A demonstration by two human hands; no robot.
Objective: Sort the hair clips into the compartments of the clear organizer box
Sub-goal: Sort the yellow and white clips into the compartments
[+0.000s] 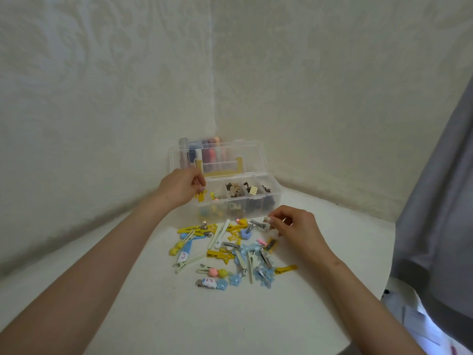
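The loose plastic and metal hair clips [230, 249], yellow, pale blue, cream and silver, lie in a scattered heap on the white surface [128, 303], on the near side of both grips. One yellow plastic clip [201, 196] is pinched in the fingertips of the left grip [179, 187], which holds it at the outer front corner of the leftmost compartment of the clear plastic organizer box [277, 201]. The right grip [297, 226] has thumb and forefinger closed on a small pale clip [267, 219] at the far right edge of the heap, just before the box's near wall. Whether that clip is lifted free of the silver ones beside it cannot be told.

Beyond the left grip, the compartment holds a few bright clips. The compartments nearer the right grip hold brown and dark pieces. The box's clear lid [217, 155] stands open behind, with coloured tubes [204, 149] showing through it.

The yellow clip hangs close to the box's outer wall, so a release there could glance off the rim and land outside. The pale clip may be hooked into its neighbours, and a quick lift would likely drag them along. The right forearm passes beside the heap, where a careless sweep could push clips toward the surface's edge.
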